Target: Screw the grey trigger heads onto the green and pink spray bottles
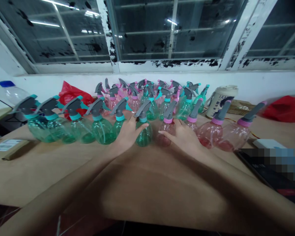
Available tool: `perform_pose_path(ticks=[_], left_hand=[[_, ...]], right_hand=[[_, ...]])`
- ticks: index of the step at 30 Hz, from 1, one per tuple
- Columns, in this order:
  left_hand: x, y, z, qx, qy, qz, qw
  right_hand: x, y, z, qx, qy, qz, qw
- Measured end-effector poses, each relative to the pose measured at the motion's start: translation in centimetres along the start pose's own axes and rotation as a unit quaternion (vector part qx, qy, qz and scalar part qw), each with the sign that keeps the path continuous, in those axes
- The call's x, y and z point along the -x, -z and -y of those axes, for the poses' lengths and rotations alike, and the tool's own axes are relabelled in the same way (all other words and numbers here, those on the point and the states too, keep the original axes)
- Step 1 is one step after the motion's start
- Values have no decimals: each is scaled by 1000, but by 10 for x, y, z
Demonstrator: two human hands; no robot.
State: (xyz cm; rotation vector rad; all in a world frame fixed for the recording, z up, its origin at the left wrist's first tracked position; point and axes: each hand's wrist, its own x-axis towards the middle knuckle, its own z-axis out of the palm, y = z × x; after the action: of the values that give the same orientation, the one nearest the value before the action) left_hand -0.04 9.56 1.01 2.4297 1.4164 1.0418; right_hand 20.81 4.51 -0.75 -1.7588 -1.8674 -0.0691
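Note:
My left hand [127, 133] is curled round the left side of a green spray bottle [144, 134], thumb across its front and fingers partly hidden behind. Opposite it, my right hand [185, 135] grips a pink spray bottle [164, 136] from its right side, its thumb over the front. Both bottles stand upright on the brown table [147, 177], a small gap between them. A row of green bottles with teal collars, one of them a green bottle [103, 131], runs off to the left. More pink bottles, such as a pink bottle [210, 133], stand to the right.
Behind stands a cluster of mixed spray bottles [166, 106] near the wall. A red plastic bag [75, 93] lies at left, a printed white can [221, 101] at right. A flat cardboard box [12, 149] and a dark device [263, 170] flank the table.

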Motion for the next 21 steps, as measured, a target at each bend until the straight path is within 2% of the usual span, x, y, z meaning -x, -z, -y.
perform_pose_path(ticks=[8,11,14,17,21], left_hand=[[11,-6,-6,31,7,-16,999],[28,-1,-10,41,17,-25,999],[55,9,-18,41,33,-31,998],[79,19,-31,60,40,-10,997],[87,22,-55,150,23,81,985]], right_hand=[[22,11,3,10,22,12,1000],[32,16,3,31,30,14,999],[43,19,4,38,38,15,998],[56,21,8,24,59,17,998],[75,23,18,4,90,36,995]])
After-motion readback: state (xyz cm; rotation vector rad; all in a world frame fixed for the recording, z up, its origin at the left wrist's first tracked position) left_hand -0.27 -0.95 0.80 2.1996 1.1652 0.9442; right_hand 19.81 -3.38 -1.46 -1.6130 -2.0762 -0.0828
